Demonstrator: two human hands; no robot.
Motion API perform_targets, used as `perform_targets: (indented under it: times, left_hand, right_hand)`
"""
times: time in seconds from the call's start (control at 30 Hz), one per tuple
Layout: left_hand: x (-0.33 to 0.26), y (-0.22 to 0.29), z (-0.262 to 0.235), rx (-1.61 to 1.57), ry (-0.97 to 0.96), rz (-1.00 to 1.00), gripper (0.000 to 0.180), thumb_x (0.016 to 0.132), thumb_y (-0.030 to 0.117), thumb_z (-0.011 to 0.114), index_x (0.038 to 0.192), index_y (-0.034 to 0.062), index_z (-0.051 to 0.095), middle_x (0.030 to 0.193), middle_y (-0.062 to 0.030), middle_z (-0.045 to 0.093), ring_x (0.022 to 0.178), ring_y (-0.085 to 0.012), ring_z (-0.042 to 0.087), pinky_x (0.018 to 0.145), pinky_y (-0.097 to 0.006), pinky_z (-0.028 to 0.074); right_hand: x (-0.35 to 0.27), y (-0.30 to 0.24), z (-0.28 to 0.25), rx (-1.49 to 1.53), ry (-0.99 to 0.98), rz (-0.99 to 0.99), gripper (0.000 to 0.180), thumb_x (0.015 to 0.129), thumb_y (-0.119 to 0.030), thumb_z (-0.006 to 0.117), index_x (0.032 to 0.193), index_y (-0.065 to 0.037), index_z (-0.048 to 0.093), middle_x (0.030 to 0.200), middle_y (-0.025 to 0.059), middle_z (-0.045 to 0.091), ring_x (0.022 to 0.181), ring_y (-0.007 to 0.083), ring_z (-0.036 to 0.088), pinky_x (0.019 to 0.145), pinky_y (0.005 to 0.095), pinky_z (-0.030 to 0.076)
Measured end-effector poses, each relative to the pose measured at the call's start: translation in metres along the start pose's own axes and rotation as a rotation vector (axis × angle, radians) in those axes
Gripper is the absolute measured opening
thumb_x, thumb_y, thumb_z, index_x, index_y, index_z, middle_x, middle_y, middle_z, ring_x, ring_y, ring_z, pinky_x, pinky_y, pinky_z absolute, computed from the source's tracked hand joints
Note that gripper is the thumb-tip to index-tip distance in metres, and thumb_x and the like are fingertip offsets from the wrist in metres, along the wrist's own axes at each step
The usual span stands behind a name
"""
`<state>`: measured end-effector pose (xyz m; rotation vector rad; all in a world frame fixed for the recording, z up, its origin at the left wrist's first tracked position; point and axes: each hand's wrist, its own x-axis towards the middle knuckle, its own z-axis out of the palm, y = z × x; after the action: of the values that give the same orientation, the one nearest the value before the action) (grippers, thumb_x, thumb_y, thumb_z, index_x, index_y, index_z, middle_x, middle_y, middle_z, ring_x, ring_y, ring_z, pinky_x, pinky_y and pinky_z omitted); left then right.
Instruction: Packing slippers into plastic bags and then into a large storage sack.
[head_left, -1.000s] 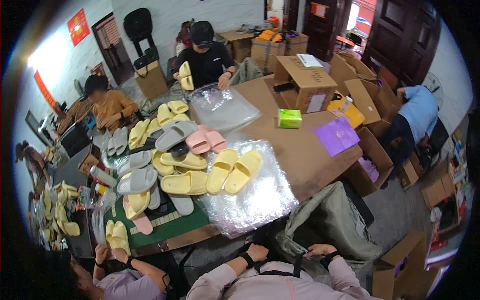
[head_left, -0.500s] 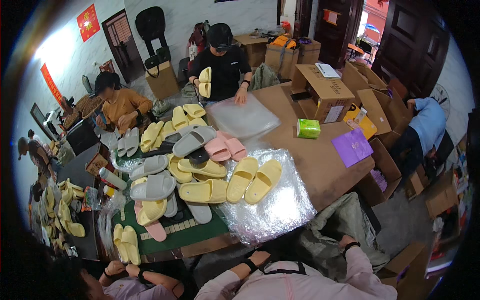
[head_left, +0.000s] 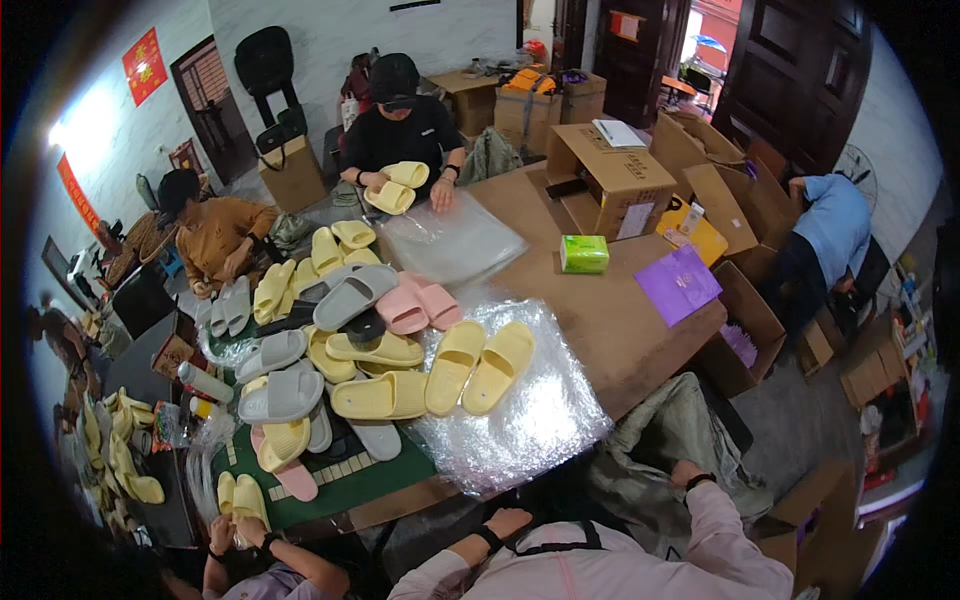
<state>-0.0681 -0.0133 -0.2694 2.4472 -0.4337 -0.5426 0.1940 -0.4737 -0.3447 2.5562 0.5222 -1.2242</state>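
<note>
My left hand (head_left: 509, 523), with a dark wristband, is near the table's front edge, below a stack of clear plastic bags (head_left: 540, 425). Its fingers do not show clearly. My right hand (head_left: 686, 474) rests against a grey-green woven sack (head_left: 655, 430); its fingertips are hidden, so I cannot tell whether it grips the cloth. A pair of yellow slippers (head_left: 483, 366) lies side by side on the bags. To their left is a heap of yellow slippers (head_left: 380, 396), grey slippers (head_left: 282, 397) and pink slippers (head_left: 417, 302).
Across the table (head_left: 590, 330), a person in black (head_left: 400, 140) holds yellow slippers beside more clear bags (head_left: 455, 240). A person at lower left (head_left: 270, 570) handles another pair. A green tissue pack (head_left: 584, 254), purple bag (head_left: 678, 285) and open cartons (head_left: 610, 180) stand right.
The whole view has shifted, with the scene sliding left. The person across has lowered the yellow slippers toward the table. The lower-left person's hands have reached the yellow pair. My hands stay about where they were.
</note>
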Motion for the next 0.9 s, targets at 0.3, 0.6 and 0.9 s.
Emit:
perform_targets:
  times: [0.3,0.6,0.9]
  left_hand:
    - [0.028,0.014,-0.046,-0.272,-0.011,-0.202,0.026,0.08,0.025,0.048,0.08,0.0024,0.062,0.083,-0.019,0.062,0.077,-0.0359,0.061,0.065,-0.047,0.049]
    - [0.013,0.027,-0.032,-0.493,-0.072,-0.494,0.03,0.083,0.028,0.042,0.092,0.0083,0.063,0.093,-0.0167,0.063,0.091,-0.0307,0.061,0.073,-0.041,0.047]
    - [-0.004,0.088,0.054,-0.695,0.088,-1.05,0.031,0.086,0.025,0.043,0.105,0.0087,0.059,0.113,-0.0101,0.059,0.104,-0.0313,0.056,0.08,-0.058,0.043]
  right_hand:
    - [-0.047,-0.017,-0.062,-0.226,-0.066,-0.49,0.027,0.08,-0.024,0.055,0.084,0.001,0.064,0.086,0.0167,0.063,0.077,0.0328,0.059,0.066,0.0411,0.046]
    - [-0.124,-0.292,-0.271,0.139,0.078,-1.041,0.021,0.078,-0.015,0.049,0.09,-0.001,0.059,0.085,0.0191,0.061,0.082,0.0362,0.058,0.072,0.0415,0.046]
    - [-0.168,-0.422,-0.242,-0.512,-0.173,-1.569,0.017,0.077,-0.017,0.051,0.081,-0.001,0.056,0.078,0.0209,0.058,0.075,0.039,0.056,0.066,0.0444,0.045]
